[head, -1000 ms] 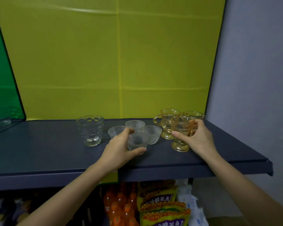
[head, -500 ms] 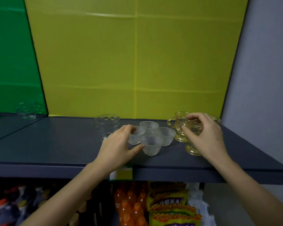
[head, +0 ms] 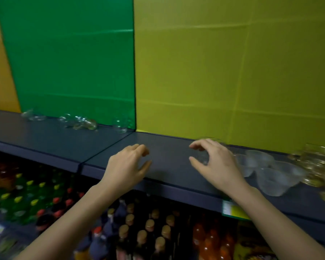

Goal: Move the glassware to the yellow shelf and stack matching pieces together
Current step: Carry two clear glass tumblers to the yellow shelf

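Note:
The dark shelf board (head: 169, 149) runs in front of the yellow back panel (head: 214, 81). Several small frosted bowls (head: 270, 181) stand grouped on it at the right. Amber footed cups (head: 317, 166) stand blurred at the far right edge. My right hand (head: 216, 166) hovers with fingers spread, in front of a clear tumbler (head: 203, 159) that it mostly hides. My left hand (head: 128, 166) hovers over bare shelf, fingers apart and holding nothing. More clear glassware (head: 83, 123) sits on the shelf before the green panel (head: 73, 62), with another glass (head: 120, 124) near the divider.
Further blurred glass pieces (head: 33, 116) lie at the far left of the green section. Drink bottles (head: 148, 231) fill the lower shelf beneath my arms. A yellow-green price tag (head: 233, 209) hangs on the shelf's front edge.
My view has swung left, bringing the green section into sight. My left hand let go of the frosted bowl and my right hand left the amber cup; both moved left.

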